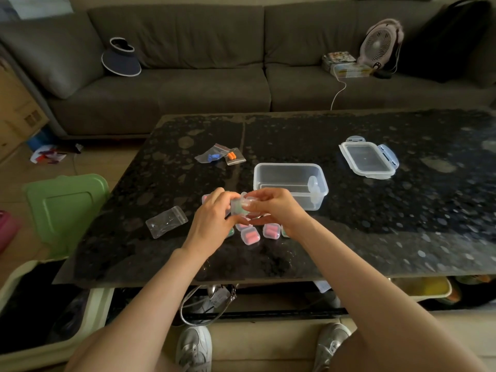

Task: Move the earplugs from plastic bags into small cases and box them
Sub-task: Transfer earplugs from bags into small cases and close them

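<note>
Both hands meet over the near middle of the black table [375,237]. My left hand [214,213] and my right hand [276,208] together grip a small clear case [241,206] with green earplugs inside. Under the hands lie several small cases, two with pink earplugs [250,234] [271,230]. An empty plastic bag [166,222] lies to the left. Further back are two bags, one with blue earplugs [213,157], one with orange earplugs [232,156]. The clear box [291,183] stands open just behind my right hand.
The box lid [368,159] lies at the right rear of the table. A grey sofa [188,63] stands behind the table with a visor hat [122,59] and a small fan [379,44]. A green lid [64,210] leans at the table's left.
</note>
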The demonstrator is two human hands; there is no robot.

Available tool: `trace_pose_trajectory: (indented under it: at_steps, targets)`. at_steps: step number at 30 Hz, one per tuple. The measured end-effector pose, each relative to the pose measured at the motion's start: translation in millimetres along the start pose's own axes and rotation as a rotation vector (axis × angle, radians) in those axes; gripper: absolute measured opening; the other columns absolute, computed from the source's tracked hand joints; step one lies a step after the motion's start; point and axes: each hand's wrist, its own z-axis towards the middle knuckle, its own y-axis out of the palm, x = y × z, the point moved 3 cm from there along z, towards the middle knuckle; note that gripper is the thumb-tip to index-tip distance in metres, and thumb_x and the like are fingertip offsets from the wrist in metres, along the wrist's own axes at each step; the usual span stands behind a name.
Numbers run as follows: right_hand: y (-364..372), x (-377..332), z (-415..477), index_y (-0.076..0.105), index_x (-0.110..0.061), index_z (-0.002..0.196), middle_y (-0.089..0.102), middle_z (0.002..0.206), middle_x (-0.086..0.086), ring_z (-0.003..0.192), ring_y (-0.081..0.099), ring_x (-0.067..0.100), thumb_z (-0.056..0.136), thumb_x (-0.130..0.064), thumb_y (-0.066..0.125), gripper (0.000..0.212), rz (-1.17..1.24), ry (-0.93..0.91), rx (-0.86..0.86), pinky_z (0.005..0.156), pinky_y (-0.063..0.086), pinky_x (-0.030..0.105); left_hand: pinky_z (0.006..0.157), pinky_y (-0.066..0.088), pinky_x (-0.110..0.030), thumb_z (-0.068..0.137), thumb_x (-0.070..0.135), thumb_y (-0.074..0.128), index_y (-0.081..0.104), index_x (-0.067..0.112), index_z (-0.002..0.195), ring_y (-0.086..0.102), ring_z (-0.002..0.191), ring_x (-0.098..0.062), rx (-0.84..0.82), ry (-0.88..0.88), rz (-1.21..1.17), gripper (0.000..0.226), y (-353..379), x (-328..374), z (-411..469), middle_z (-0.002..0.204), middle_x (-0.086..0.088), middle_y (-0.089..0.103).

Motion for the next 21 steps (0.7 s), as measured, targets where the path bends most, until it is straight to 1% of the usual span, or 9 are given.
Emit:
trace_pose_trajectory:
  at_steps: [2, 4, 6, 8, 9, 12, 14, 17, 21]
  targets:
    - [2, -2, 0, 0.065, -0.002, 0.098, 0.068, 0.086, 0.011, 0.068, 0.071, 0.018, 0.08, -0.004, 0.074, 0.021, -0.072, -0.048, 0.011, 0.062, 0.059, 0.028, 0.073, 0.055, -0.033, 0.079, 0.017, 0.075, 0.061, 0.009, 0.11, 0.056, 0.1, -0.02, -0.056, -0.042, 0.011, 0.035, -2, 1, 0, 0.107, -0.003, 0.058]
    - [3, -4, 0, 0.063, -0.008, 0.089, 0.066, 0.084, 0.008, 0.069, 0.07, 0.018, 0.079, -0.001, 0.074, 0.017, -0.189, -0.12, 0.021, 0.064, 0.06, 0.031, 0.074, 0.054, -0.035, 0.078, 0.02, 0.075, 0.062, 0.011, 0.108, 0.056, 0.097, -0.018, -0.071, -0.064, -0.003, 0.034, -4, 1, 2, 0.104, 0.001, 0.058]
    - [5, -7, 1, 0.063, -0.013, 0.082, 0.066, 0.082, 0.004, 0.072, 0.068, 0.017, 0.077, 0.0, 0.075, 0.019, -0.326, -0.209, 0.051, 0.07, 0.061, 0.035, 0.074, 0.051, -0.024, 0.084, 0.024, 0.068, 0.062, 0.014, 0.11, 0.055, 0.091, -0.007, -0.055, -0.149, -0.132, 0.028, -11, -1, 5, 0.105, 0.004, 0.056]
    - [7, -10, 1, 0.063, -0.017, 0.08, 0.065, 0.08, -0.003, 0.073, 0.064, 0.01, 0.077, -0.002, 0.075, 0.019, -0.463, -0.276, 0.085, 0.071, 0.058, 0.027, 0.067, 0.042, -0.007, 0.097, 0.025, 0.049, 0.058, 0.02, 0.116, 0.051, 0.087, -0.001, -0.06, -0.231, -0.297, 0.021, -17, -6, 8, 0.111, 0.003, 0.053]
    - [9, -11, 1, 0.063, -0.019, 0.079, 0.063, 0.081, -0.007, 0.074, 0.061, 0.008, 0.077, -0.005, 0.076, 0.02, -0.53, -0.3, 0.096, 0.069, 0.053, 0.02, 0.064, 0.041, -0.004, 0.1, 0.022, 0.039, 0.057, 0.022, 0.118, 0.049, 0.085, -0.001, -0.065, -0.244, -0.341, 0.025, -19, -9, 9, 0.112, 0.0, 0.05]
    - [13, -12, 0, 0.061, -0.024, 0.078, 0.061, 0.096, -0.007, 0.082, 0.056, 0.008, 0.077, -0.009, 0.077, 0.022, -0.711, -0.366, 0.085, 0.065, 0.043, 0.013, 0.081, 0.04, -0.004, 0.103, 0.013, 0.029, 0.055, 0.02, 0.126, 0.047, 0.096, -0.001, -0.068, -0.25, -0.274, 0.035, -24, -17, 10, 0.12, -0.002, 0.045]
    - [15, -9, 1, 0.06, -0.025, 0.076, 0.061, 0.101, -0.005, 0.085, 0.058, 0.011, 0.078, -0.008, 0.076, 0.024, -0.774, -0.395, 0.062, 0.065, 0.044, 0.014, 0.078, 0.037, 0.002, 0.102, 0.01, 0.034, 0.052, 0.014, 0.133, 0.047, 0.103, -0.004, -0.068, -0.264, -0.257, 0.036, -24, -16, 10, 0.113, -0.002, 0.043]
    - [18, -7, 1, 0.059, -0.023, 0.076, 0.059, 0.099, -0.002, 0.083, 0.057, 0.012, 0.079, -0.005, 0.075, 0.024, -0.794, -0.427, 0.036, 0.064, 0.04, 0.009, 0.076, 0.037, 0.005, 0.097, 0.001, 0.044, 0.055, 0.01, 0.131, 0.051, 0.099, -0.008, -0.064, -0.217, -0.266, 0.037, -24, -10, 11, 0.098, 0.0, 0.045]
    - [22, -7, 1, 0.058, -0.022, 0.075, 0.06, 0.1, 0.001, 0.085, 0.056, 0.011, 0.077, -0.015, 0.078, 0.021, -0.776, -0.456, 0.021, 0.071, 0.044, 0.013, 0.076, 0.037, 0.006, 0.094, -0.002, 0.049, 0.058, 0.01, 0.128, 0.053, 0.1, -0.007, -0.066, -0.176, -0.251, 0.037, -25, -6, 10, 0.099, 0.001, 0.049]
